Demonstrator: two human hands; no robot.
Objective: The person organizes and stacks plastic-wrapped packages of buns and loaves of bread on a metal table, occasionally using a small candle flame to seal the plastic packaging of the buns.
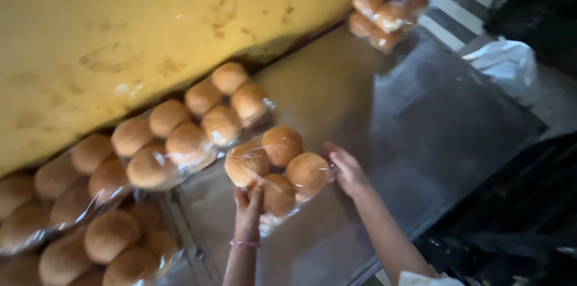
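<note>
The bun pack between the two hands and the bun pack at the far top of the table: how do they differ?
The near pack is touched by the left hand and the right hand; the far pack lies alone. The near pack sits beside the row of packs; the far pack sits apart. Both hold round brown buns in clear plastic.

Glossy clear plastic bag point(277, 169), dull smooth metal table point(390, 118), rough yellow wall point(150, 27).

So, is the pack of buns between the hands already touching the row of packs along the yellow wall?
No: the pack of buns lies apart from the row of packs, with bare table between.
</note>
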